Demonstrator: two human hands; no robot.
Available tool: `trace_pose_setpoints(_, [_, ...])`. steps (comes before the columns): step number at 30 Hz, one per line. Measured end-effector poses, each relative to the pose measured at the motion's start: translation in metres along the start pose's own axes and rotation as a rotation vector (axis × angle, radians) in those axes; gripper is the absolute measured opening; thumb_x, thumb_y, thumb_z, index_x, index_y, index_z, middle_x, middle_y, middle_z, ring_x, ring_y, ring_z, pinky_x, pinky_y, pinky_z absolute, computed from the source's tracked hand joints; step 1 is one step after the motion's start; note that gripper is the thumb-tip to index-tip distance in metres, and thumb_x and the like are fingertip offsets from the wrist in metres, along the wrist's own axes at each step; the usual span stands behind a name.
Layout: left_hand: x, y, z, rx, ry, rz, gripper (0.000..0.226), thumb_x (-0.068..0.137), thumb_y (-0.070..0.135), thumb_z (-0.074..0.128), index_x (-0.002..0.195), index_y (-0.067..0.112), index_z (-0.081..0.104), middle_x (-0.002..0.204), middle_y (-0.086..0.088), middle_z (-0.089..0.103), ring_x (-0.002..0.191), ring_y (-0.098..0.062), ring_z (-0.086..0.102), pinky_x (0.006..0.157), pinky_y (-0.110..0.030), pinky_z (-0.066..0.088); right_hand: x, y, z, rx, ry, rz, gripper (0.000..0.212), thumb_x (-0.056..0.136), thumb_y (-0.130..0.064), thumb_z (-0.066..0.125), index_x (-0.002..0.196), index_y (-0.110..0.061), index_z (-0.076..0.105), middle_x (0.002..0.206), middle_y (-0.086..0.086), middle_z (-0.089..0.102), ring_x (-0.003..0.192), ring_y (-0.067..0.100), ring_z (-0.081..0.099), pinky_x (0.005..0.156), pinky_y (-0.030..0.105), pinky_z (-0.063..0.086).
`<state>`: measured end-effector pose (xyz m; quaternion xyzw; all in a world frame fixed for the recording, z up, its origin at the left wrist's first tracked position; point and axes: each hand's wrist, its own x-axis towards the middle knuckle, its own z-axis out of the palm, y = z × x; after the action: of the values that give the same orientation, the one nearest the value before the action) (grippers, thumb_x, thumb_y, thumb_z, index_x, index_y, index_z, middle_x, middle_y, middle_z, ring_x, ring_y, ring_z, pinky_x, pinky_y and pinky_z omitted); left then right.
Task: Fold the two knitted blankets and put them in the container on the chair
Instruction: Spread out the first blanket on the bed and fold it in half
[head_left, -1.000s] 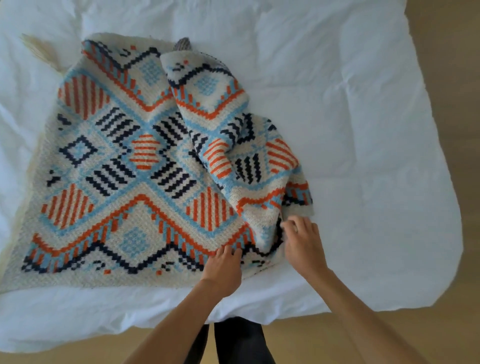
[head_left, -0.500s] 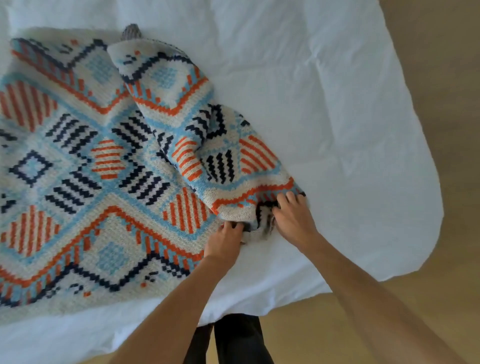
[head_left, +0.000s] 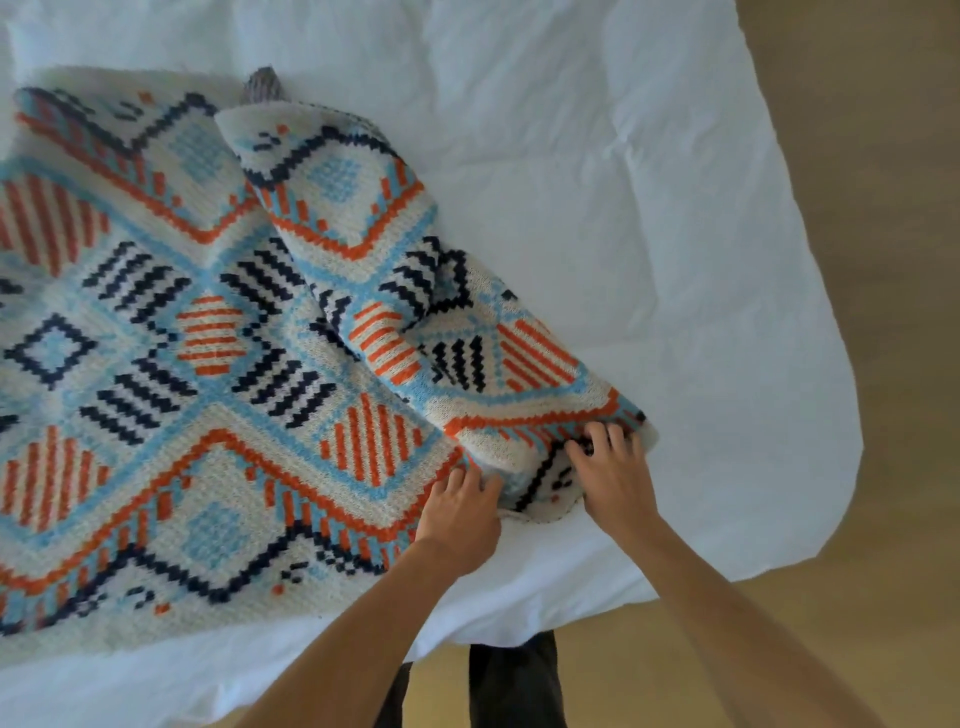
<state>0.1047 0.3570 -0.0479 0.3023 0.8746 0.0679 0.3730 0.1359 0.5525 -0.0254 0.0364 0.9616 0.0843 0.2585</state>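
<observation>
Presently, a knitted blanket (head_left: 208, 364) is found spread on a white sheet (head_left: 623, 208). It is cream-grounded, with orange, pale-blue and navy diamonds, stripes and zigzags. Its right side is turned over onto the rest in a loose, rumpled ridge, and the near corner of that fold is bunched. The corner is gripped by the left hand (head_left: 460, 519) at the fold's base and by the right hand (head_left: 610, 480), fingers curled into the knit.

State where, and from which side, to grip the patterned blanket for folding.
Likely the near right corner of the blanket, approached from the near edge of the bed: the folded-over flap ends there in a raised, loose hem, where the left hand and right hand grip it.
</observation>
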Motion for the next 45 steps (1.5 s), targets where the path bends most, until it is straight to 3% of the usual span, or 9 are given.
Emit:
trace_pose_setpoints(8, [0.029, 0.043, 0.003, -0.116, -0.043, -0.145, 0.052, 0.089, 0.000, 0.043, 0.136, 0.019, 0.032, 0.128, -0.011, 0.044, 0.107, -0.030, 0.053, 0.067, -0.032, 0.042, 0.024, 0.028, 0.012, 0.206, 0.252, -0.302, 0.022, 0.056, 0.005, 0.075, 0.073, -0.006, 0.066, 0.076, 0.010, 0.063, 0.073, 0.030, 0.061, 0.062, 0.037, 0.050])
trace_pose_setpoints(15, [0.036, 0.111, 0.032, -0.003, -0.109, -0.185, 0.056, 0.086, 0.002, 0.049, 0.136, 0.018, 0.030, 0.130, -0.012, 0.037, 0.118, -0.030, 0.040, 0.094, -0.038, 0.042, -0.002, 0.116, 0.055, -0.027, 0.274, -0.403, 0.016, 0.055, 0.000, 0.074, 0.057, -0.011, 0.063, 0.062, 0.006, 0.056, 0.064, 0.028, 0.056, 0.059, 0.035, 0.046])
trace_pose_setpoints(22, [0.052, 0.152, 0.029, 0.042, -0.189, -0.323, 0.046, 0.091, 0.014, 0.044, 0.135, 0.013, 0.031, 0.131, -0.015, 0.039, 0.119, -0.032, 0.041, 0.090, -0.041, 0.042, -0.021, 0.133, 0.064, 0.181, 0.223, -0.232, 0.037, 0.060, -0.003, 0.070, 0.096, -0.011, 0.065, 0.096, 0.015, 0.059, 0.085, 0.033, 0.057, 0.070, 0.041, 0.046])
trace_pose_setpoints(25, [0.063, 0.169, 0.025, -0.020, -0.081, -0.309, 0.042, 0.094, 0.017, 0.043, 0.133, 0.014, 0.030, 0.130, -0.014, 0.040, 0.117, -0.031, 0.043, 0.086, -0.041, 0.044, -0.016, 0.142, 0.060, 0.326, 0.091, -0.013, 0.062, 0.069, -0.016, 0.073, 0.126, -0.010, 0.051, 0.124, 0.022, 0.050, 0.107, 0.039, 0.051, 0.080, 0.049, 0.047])
trace_pose_setpoints(28, [0.077, 0.188, 0.023, -0.085, 0.035, -0.273, 0.039, 0.096, 0.022, 0.042, 0.132, 0.016, 0.028, 0.128, -0.011, 0.040, 0.116, -0.030, 0.045, 0.081, -0.039, 0.048, -0.006, 0.144, 0.057, 0.431, -0.022, -0.039, 0.070, 0.082, -0.024, 0.066, 0.141, -0.013, 0.032, 0.133, 0.018, 0.042, 0.115, 0.035, 0.046, 0.089, 0.044, 0.042])
trace_pose_setpoints(33, [0.081, 0.178, 0.009, -0.328, 0.254, -0.390, 0.027, 0.097, 0.018, 0.042, 0.124, 0.017, 0.040, 0.114, -0.006, 0.055, 0.088, -0.027, 0.062, 0.060, -0.033, 0.048, 0.007, 0.125, 0.039, 0.651, 0.130, -0.190, 0.051, 0.083, -0.008, 0.060, 0.131, -0.013, 0.045, 0.124, 0.014, 0.049, 0.104, 0.033, 0.051, 0.083, 0.042, 0.045])
trace_pose_setpoints(37, [0.060, 0.126, -0.003, -0.421, 0.344, -0.612, 0.022, 0.098, 0.014, 0.038, 0.119, 0.010, 0.045, 0.093, -0.007, 0.059, 0.063, -0.016, 0.054, 0.044, -0.021, 0.037, 0.014, 0.100, 0.025, 0.770, 0.180, -0.267, 0.060, 0.082, -0.004, 0.060, 0.137, -0.008, 0.038, 0.130, 0.012, 0.049, 0.115, 0.029, 0.047, 0.090, 0.040, 0.046])
trace_pose_setpoints(42, [0.035, 0.072, -0.012, -0.411, 0.297, -0.856, 0.014, 0.093, 0.007, 0.040, 0.107, 0.008, 0.041, 0.074, -0.006, 0.050, 0.061, -0.024, 0.051, 0.046, -0.031, 0.037, 0.018, 0.066, 0.015, 0.561, 0.254, -0.282, 0.029, 0.071, -0.005, 0.068, 0.099, -0.008, 0.058, 0.113, 0.014, 0.055, 0.100, 0.032, 0.054, 0.074, 0.040, 0.048])
trace_pose_setpoints(45, [0.023, 0.052, -0.010, -0.420, 0.238, -0.933, 0.010, 0.093, 0.006, 0.040, 0.102, 0.006, 0.042, 0.073, -0.005, 0.048, 0.063, -0.023, 0.050, 0.048, -0.032, 0.037, 0.023, 0.045, 0.008, 0.505, 0.127, -0.160, 0.030, 0.078, -0.011, 0.064, 0.106, -0.012, 0.051, 0.113, 0.013, 0.048, 0.095, 0.029, 0.050, 0.074, 0.037, 0.047])
